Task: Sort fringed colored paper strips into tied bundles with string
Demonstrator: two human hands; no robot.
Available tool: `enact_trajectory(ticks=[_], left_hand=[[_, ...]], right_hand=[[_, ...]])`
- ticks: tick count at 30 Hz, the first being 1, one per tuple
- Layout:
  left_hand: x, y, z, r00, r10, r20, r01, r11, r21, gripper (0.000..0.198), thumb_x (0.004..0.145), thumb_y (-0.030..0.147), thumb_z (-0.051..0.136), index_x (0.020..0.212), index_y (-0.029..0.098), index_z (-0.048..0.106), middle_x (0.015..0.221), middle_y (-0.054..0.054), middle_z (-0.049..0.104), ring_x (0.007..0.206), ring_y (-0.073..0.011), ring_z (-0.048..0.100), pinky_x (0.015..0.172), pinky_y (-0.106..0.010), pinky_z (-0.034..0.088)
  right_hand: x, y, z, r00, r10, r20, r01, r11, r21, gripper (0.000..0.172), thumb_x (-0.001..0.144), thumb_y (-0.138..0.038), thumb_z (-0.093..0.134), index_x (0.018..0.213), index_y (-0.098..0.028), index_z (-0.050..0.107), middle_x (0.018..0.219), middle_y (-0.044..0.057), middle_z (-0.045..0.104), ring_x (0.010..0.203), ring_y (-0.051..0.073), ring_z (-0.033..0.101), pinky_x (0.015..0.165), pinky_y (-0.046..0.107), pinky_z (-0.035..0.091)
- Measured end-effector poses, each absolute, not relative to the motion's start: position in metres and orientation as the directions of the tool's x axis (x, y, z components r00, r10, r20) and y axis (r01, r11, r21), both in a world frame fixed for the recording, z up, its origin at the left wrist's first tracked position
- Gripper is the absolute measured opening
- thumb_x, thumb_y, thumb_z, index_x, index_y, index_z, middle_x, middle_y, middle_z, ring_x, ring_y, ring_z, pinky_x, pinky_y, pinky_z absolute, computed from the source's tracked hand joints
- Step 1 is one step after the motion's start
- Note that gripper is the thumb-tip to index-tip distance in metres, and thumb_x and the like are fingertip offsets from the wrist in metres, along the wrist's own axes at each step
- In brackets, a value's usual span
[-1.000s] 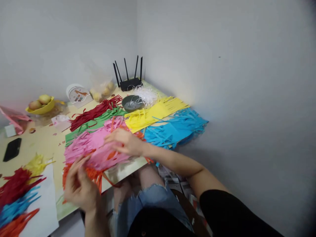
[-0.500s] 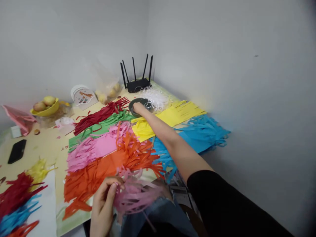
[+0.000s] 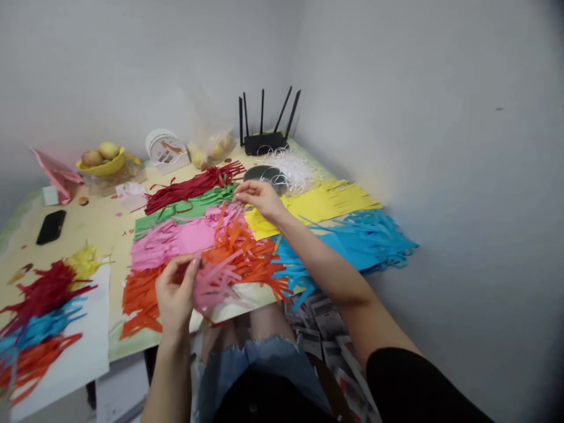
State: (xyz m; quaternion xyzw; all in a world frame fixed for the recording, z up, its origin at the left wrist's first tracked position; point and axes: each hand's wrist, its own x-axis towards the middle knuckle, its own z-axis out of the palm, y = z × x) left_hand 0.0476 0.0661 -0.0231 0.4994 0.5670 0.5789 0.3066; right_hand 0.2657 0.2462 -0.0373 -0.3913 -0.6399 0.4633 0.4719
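Observation:
My left hand is closed, its thumb and fingers pinching a pink tissue-paper tassel whose strips hang over the table's near edge. My right hand is pinched too, just in front of a dark bowl; whatever may be between its fingertips is too small to make out. Below the hands lie fringed paper sheets: orange, pink, green and dark red. Under and beyond my right forearm are yellow and blue fringed sheets.
White curly strips lie beside the bowl, before a black router. Finished-looking tassels in red, yellow, blue and orange rest on a white sheet at left. A phone and yellow fruit bowl stand farther back.
My right hand has come out of the dark bowl and back toward me. My left hand has lifted the pink tassel up and away from my lap. The view has shifted slightly.

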Motion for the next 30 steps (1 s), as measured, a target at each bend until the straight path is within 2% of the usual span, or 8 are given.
enact_trajectory(ticks=[1, 3, 7, 11, 19, 22, 25, 30], left_hand=[[0.052, 0.067, -0.019, -0.312, 0.907, 0.283, 0.240, -0.213, 0.947, 0.019, 0.083, 0.036, 0.075, 0.085, 0.017, 0.075, 0.080, -0.004, 0.074, 0.075, -0.0152, 0.069, 0.074, -0.025, 0.055], [0.060, 0.067, -0.014, -0.295, 0.877, 0.378, 0.290, -0.295, 0.910, 0.016, 0.084, 0.034, 0.074, 0.086, 0.018, 0.076, 0.083, -0.004, 0.075, 0.079, -0.0154, 0.070, 0.078, -0.026, 0.055], [0.067, 0.052, -0.008, -0.289, 0.841, 0.458, 0.316, -0.367, 0.875, 0.010, 0.085, 0.029, 0.075, 0.088, 0.020, 0.077, 0.084, -0.002, 0.077, 0.079, -0.0140, 0.070, 0.079, -0.024, 0.054], [0.064, 0.026, -0.002, -0.290, 0.829, 0.478, 0.323, -0.385, 0.864, 0.010, 0.085, 0.029, 0.075, 0.088, 0.020, 0.077, 0.085, -0.002, 0.077, 0.080, -0.0145, 0.071, 0.078, -0.024, 0.054], [0.052, -0.008, 0.003, -0.191, 0.754, 0.628, 0.594, -0.421, 0.686, 0.006, 0.086, 0.025, 0.072, 0.086, 0.021, 0.077, 0.081, -0.001, 0.075, 0.077, -0.0150, 0.068, 0.079, -0.027, 0.051], [0.050, -0.013, -0.002, -0.248, 0.791, 0.560, 0.497, -0.392, 0.774, 0.007, 0.084, 0.026, 0.075, 0.084, 0.020, 0.075, 0.079, -0.001, 0.074, 0.074, -0.0138, 0.067, 0.074, -0.025, 0.051], [0.048, -0.017, -0.007, -0.283, 0.844, 0.456, 0.327, -0.362, 0.873, 0.012, 0.082, 0.030, 0.078, 0.085, 0.019, 0.074, 0.081, -0.001, 0.074, 0.076, -0.0146, 0.068, 0.075, -0.026, 0.052], [0.046, -0.023, -0.014, -0.270, 0.842, 0.466, 0.300, -0.387, 0.872, 0.010, 0.084, 0.028, 0.075, 0.088, 0.018, 0.074, 0.085, -0.003, 0.074, 0.081, -0.0148, 0.069, 0.079, -0.025, 0.053]], right_hand=[[0.256, 0.221, -0.034, -0.301, 0.917, 0.261, -0.085, 0.247, -0.965, 0.027, 0.083, -0.038, 0.073, 0.094, -0.014, 0.067, 0.084, 0.005, 0.076, 0.072, 0.013, 0.070, 0.073, 0.026, 0.057], [0.238, 0.175, -0.026, -0.373, 0.886, 0.276, -0.255, 0.188, -0.948, 0.032, 0.076, -0.043, 0.080, 0.087, -0.015, 0.069, 0.077, 0.003, 0.074, 0.068, 0.012, 0.068, 0.069, 0.025, 0.056], [0.218, 0.113, -0.013, -0.398, 0.874, 0.278, -0.355, 0.132, -0.925, 0.033, 0.072, -0.044, 0.084, 0.085, -0.016, 0.072, 0.080, 0.002, 0.073, 0.071, 0.011, 0.066, 0.070, 0.025, 0.056], [0.210, 0.085, -0.005, -0.391, 0.877, 0.280, -0.342, 0.145, -0.929, 0.035, 0.071, -0.047, 0.085, 0.085, -0.017, 0.073, 0.082, 0.002, 0.073, 0.075, 0.014, 0.068, 0.075, 0.028, 0.058], [0.204, 0.050, -0.004, -0.320, 0.869, 0.377, -0.229, 0.315, -0.921, 0.021, 0.079, -0.036, 0.079, 0.086, -0.017, 0.075, 0.085, 0.003, 0.075, 0.079, 0.014, 0.069, 0.077, 0.028, 0.056], [0.204, 0.045, -0.006, -0.373, 0.854, 0.362, -0.213, 0.301, -0.930, 0.019, 0.080, -0.035, 0.078, 0.086, -0.017, 0.075, 0.086, 0.003, 0.075, 0.079, 0.014, 0.069, 0.076, 0.027, 0.056], [0.203, 0.042, -0.007, -0.422, 0.851, 0.314, -0.208, 0.246, -0.947, 0.026, 0.080, -0.041, 0.078, 0.088, -0.017, 0.074, 0.087, 0.003, 0.074, 0.079, 0.014, 0.068, 0.075, 0.027, 0.056], [0.195, 0.036, -0.010, -0.389, 0.862, 0.326, -0.189, 0.271, -0.944, 0.032, 0.080, -0.048, 0.077, 0.087, -0.017, 0.073, 0.089, 0.003, 0.069, 0.080, 0.013, 0.064, 0.070, 0.025, 0.053]])
